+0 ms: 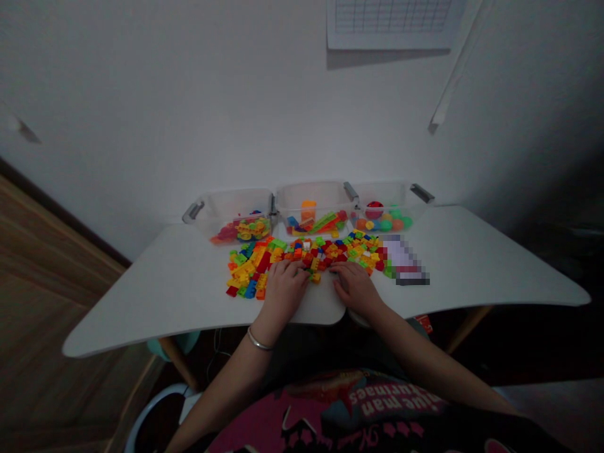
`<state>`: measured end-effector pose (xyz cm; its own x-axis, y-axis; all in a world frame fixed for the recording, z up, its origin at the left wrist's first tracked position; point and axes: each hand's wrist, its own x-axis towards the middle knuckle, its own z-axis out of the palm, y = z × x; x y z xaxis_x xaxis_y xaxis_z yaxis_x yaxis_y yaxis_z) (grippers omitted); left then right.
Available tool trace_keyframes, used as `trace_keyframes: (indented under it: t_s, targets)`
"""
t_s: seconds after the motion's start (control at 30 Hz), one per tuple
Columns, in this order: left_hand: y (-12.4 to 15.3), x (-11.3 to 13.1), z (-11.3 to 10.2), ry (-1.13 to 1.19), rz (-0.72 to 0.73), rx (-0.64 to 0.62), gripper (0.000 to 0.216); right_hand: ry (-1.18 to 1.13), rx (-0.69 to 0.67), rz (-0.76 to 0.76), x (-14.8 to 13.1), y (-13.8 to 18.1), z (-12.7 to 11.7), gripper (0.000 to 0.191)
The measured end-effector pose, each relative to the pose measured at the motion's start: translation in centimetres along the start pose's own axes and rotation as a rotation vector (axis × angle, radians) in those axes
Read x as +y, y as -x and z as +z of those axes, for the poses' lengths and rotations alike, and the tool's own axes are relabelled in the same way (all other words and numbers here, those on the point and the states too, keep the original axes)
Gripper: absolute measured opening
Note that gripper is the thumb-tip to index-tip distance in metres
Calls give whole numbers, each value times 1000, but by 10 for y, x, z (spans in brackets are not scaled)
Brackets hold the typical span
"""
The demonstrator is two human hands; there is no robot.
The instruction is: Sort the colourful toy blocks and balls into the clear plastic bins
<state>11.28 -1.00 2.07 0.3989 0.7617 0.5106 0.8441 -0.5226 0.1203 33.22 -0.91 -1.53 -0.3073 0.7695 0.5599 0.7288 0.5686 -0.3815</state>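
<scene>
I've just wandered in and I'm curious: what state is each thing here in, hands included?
Building blocks: loose, heaped before the bins
Left hand: fingers bent at the heap's near edge; grip unclear
Right hand: likewise, grip unclear
Left bin: open-topped, partly filled
Middle bin: open-topped, partly filled
Right bin: open-topped, balls inside
Bracelet: worn, left arm
Paper chart: up on the wall

White table (481, 264) beside pale, dim wall (189, 94)

High beyond the fingers (278, 267), a gridded sheet (391, 22) hangs on the wall (212, 94); right of them a pixelated object (404, 261) lies on the table (481, 258); far left, brown wood (47, 283).
</scene>
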Motion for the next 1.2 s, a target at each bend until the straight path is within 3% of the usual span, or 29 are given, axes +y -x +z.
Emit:
trace_keyframes:
  t_s: [0.17,0.33,0.43,0.53,0.7,0.93,1.2]
  targets:
    - [-18,-18,-20,459,-143,39,19,-7,0,3,0,0,-1,28]
    - [-51,-55,-46,713,-448,319,32,-1,-10,16,1,0,0,27]
    - [-73,-84,-63,682,-544,501,37,-5,-3,10,1,1,1,27]
    - [-89,-108,-80,387,-538,560,34,-16,5,11,0,1,1,26]
    - [-95,-120,-87,-35,-578,362,37,-12,-19,18,-1,0,0,27]
    - [-93,-116,-62,-279,-624,90,40,-17,-31,25,0,1,-1,27]
    - [-84,-118,-42,-244,-492,147,50,-18,-24,17,-1,1,-2,28]
